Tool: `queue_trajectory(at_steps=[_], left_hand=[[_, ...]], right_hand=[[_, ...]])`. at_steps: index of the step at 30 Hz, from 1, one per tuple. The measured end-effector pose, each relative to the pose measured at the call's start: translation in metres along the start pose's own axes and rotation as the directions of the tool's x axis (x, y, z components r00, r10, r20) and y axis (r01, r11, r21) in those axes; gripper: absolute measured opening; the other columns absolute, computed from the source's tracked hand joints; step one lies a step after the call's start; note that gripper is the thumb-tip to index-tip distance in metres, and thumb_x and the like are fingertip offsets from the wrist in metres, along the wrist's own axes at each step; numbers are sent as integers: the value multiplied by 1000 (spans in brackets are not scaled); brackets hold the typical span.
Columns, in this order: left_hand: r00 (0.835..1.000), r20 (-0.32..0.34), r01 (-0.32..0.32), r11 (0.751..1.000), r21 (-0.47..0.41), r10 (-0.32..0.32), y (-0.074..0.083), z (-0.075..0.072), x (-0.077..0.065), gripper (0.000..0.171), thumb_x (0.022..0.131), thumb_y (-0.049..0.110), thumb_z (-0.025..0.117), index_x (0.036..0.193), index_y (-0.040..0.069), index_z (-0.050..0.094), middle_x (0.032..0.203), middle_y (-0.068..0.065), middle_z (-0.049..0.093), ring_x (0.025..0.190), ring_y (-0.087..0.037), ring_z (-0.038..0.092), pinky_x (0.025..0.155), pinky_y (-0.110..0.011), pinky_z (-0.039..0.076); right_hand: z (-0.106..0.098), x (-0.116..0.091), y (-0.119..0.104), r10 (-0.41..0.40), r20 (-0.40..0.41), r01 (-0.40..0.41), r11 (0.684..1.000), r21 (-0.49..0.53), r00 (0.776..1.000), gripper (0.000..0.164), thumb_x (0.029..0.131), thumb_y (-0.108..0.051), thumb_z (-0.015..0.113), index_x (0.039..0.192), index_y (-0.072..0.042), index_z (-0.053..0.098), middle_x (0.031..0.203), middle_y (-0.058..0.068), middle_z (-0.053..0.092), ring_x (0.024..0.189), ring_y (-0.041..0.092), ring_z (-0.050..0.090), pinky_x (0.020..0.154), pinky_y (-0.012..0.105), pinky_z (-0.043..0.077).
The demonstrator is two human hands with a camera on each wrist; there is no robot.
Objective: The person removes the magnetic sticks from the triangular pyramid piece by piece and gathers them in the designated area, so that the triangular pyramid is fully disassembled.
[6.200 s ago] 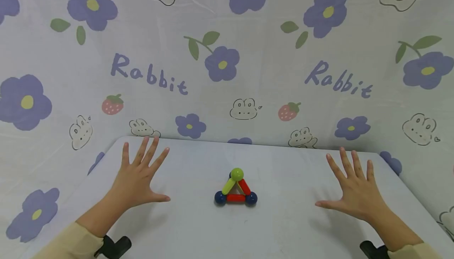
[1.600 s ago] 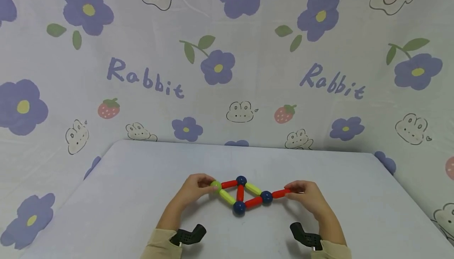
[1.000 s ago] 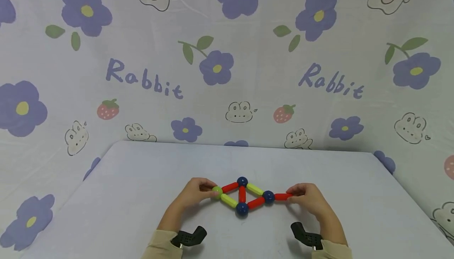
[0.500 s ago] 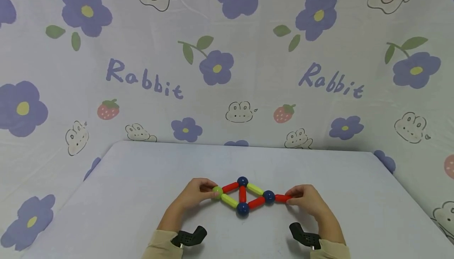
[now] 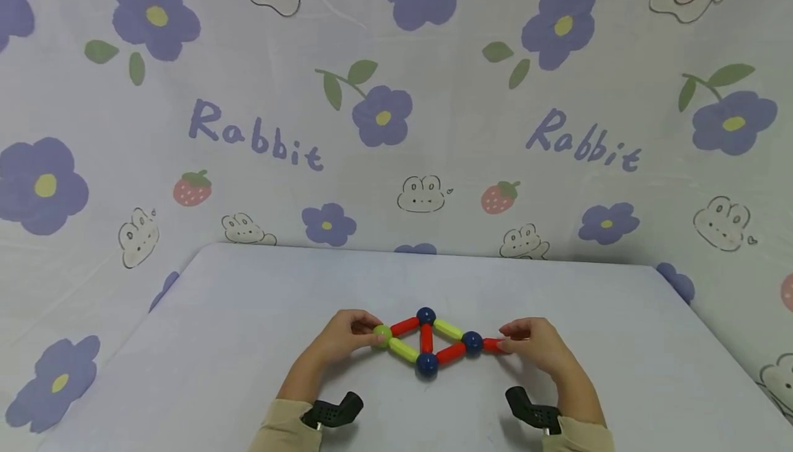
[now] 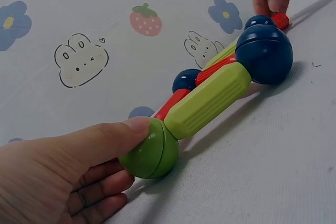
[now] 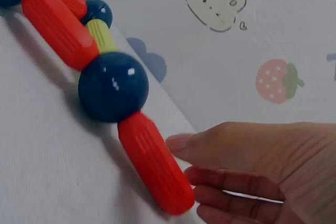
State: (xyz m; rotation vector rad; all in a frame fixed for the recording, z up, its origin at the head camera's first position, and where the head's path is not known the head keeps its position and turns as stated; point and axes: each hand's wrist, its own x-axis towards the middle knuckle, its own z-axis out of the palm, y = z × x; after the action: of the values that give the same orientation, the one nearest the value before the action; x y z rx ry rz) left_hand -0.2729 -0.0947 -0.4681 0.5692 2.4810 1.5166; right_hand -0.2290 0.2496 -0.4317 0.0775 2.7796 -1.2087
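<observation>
A toy of coloured rods and balls lies flat on the white table, two triangles side by side with one extra red rod [image 7: 157,166] jutting right. My left hand [image 5: 343,335] pinches the light green ball [image 6: 152,156] at its left corner, thumb on top. A yellow-green rod [image 6: 210,100] and a red rod [image 5: 405,327] run from that ball to two dark blue balls. The jutting rod leaves the right dark blue ball [image 7: 113,87]. Beside that rod's free end is my right hand [image 5: 545,345], thumb tip at its edge and index finger raised apart from it.
The white table [image 5: 279,280] ends at a back edge against a patterned cloth [image 5: 458,115] with flowers, rabbits and strawberries. Black wrist mounts [image 5: 334,411] stick out below both hands, clear of the toy.
At first both hands were spread wide and the toy stood folded as a small pyramid; later it lay unfolded between them. In the last half second my right index finger has lifted from the red rod.
</observation>
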Motion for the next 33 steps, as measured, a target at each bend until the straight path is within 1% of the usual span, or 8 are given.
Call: queue_trajectory(at_steps=[6,12,17,20,21,25,29,33], left_hand=[[1000,-13,-1,1000,4,1,0,0,0,29,80,18,73,102,1,66,91,-7,67,78,-10,57,69,-20,48],[1000,-4,11,1000,-14,-11,-4,3,-1,29,80,19,73,101,1,66,89,-7,66,77,-9,57,69,-21,47],[1000,-6,11,1000,-11,-11,2,1,-6,30,79,19,74,101,2,66,90,-6,66,79,-11,57,72,-23,48],[1000,1,-5,1000,-11,5,2,0,-6,31,78,19,75,102,2,66,92,-8,67,80,-11,58,73,-24,49],[1000,3,-16,1000,-13,16,-3,1,-3,31,78,20,75,102,2,67,92,-8,67,80,-11,58,72,-23,49],[999,15,-47,999,-15,47,-5,1,-1,31,79,20,74,102,1,67,93,-9,67,79,-10,59,72,-21,49],[998,17,-53,999,-5,53,-5,2,0,31,79,21,74,102,1,67,93,-9,67,79,-10,59,72,-21,49],[999,11,-43,999,6,43,-4,2,0,30,79,20,74,102,1,67,93,-9,67,79,-10,58,71,-21,48]], right_hand=[[12,3,-26,-91,6,91,994,67,996,33,80,-18,72,108,-1,67,110,15,64,101,25,58,89,43,50],[37,7,-51,-125,29,121,987,101,992,28,78,-17,74,103,-5,70,107,8,67,99,21,61,86,40,53],[61,9,-75,-182,51,179,982,63,982,23,76,-16,75,97,-7,71,97,4,67,89,16,59,82,35,53],[78,9,-88,-255,90,255,967,4,963,21,76,-15,76,94,-6,71,91,4,65,82,15,55,75,30,51],[83,9,-92,-275,104,278,960,-11,956,20,76,-15,76,93,-5,71,90,4,64,81,15,54,73,29,50],[97,9,-100,-354,163,362,932,-22,921,17,76,-11,75,90,-2,70,88,6,65,79,15,53,69,27,47],[104,7,-103,-364,180,374,927,-24,914,16,76,-8,74,90,-1,69,87,6,65,77,13,52,67,25,46],[108,6,-103,-358,174,371,927,-47,917,17,77,-8,74,92,-2,69,86,4,65,76,12,52,67,25,46]])
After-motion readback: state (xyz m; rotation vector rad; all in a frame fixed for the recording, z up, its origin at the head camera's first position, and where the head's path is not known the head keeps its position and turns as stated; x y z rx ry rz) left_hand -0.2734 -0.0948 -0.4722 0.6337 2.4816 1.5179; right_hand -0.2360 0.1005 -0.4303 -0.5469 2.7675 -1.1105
